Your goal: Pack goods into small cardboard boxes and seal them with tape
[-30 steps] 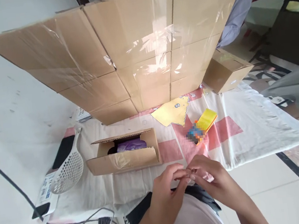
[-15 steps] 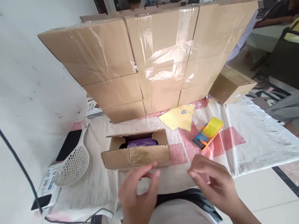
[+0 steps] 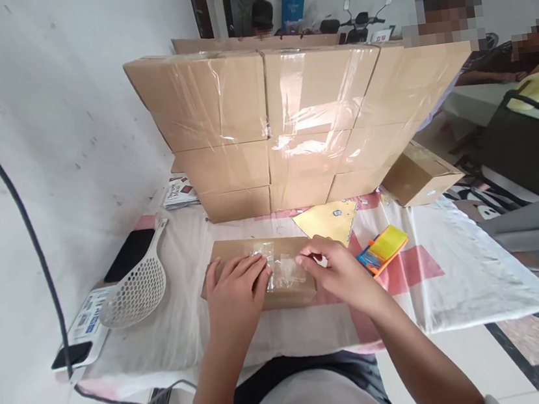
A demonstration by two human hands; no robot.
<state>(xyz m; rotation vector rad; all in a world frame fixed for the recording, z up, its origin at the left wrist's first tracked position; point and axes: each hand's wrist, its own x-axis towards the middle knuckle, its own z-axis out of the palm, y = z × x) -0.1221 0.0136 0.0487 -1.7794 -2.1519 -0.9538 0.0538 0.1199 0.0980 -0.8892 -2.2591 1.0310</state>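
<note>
While my left hand (image 3: 238, 291) lies palm down over the left part of the cardboard box (image 3: 267, 304), its fingers are stretched out and slightly parted on the closed top, gripping nothing that I can see. My right hand (image 3: 341, 273) is at the box's right end, thumb and forefinger drawn narrow, their tips close together; I cannot tell whether anything is pinched between them. Shiny clear tape (image 3: 285, 272) runs over the top, between my two hands. The box sits right in front of me on the white-and-pink tablecloth (image 3: 438, 293), near its front edge. Just beyond my right hand lie a yellow paper sheet (image 3: 321, 218) and, to the right, a yellow-and-orange packet (image 3: 389, 244). Well to the left rests a perforated skimmer (image 3: 137, 290); behind everything stands a wall of taped cartons (image 3: 224, 112).
</note>
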